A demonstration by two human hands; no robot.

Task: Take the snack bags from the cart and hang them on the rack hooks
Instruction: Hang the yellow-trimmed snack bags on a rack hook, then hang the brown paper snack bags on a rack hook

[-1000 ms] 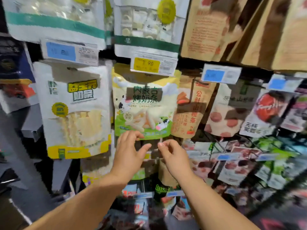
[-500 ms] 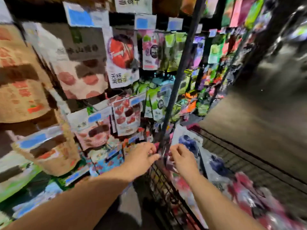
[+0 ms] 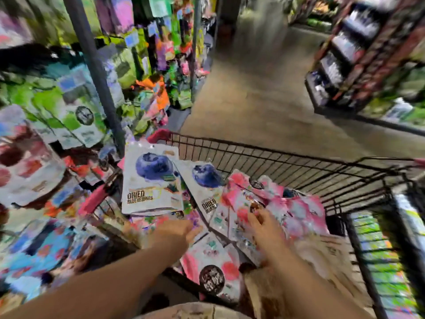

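Forearms enter from the bottom edge, and your two hands are apart over the pile in the cart [image 3: 287,162]. Your left hand [image 3: 177,231] is stretched out, fingers forward, low over the mixed bags at the near left side, and it holds nothing that I can see. Your right hand [image 3: 264,225] is down on a pink snack bag [image 3: 282,203], fingertips at its upper part. Blur hides whether you have pinched it or only touch it, so I cannot tell. Another pink bag with a dark round badge [image 3: 211,270] lies nearest you, between your arms, and a brown paper pack [image 3: 326,256] sits just right of your right wrist. Beyond the hands, two white dried blueberries bags [image 3: 149,180] lean side by side at the far left of the pile, the right one partly tucked behind the left. The cart's black wire wall stands behind them.

I'd call this the pick-up step: nothing is lifted yet. Your next move calls for a firm pinch near one bag's top edge, where the hang hole should be. Take one bag only, since they overlap and look slippery. Then turn left to the rack [image 3: 94,72], whose grey upright stands just beside the cart, thick with hanging packs. Further off are the aisle floor [image 3: 253,100] and a dark shelf unit [image 3: 368,54] at the right
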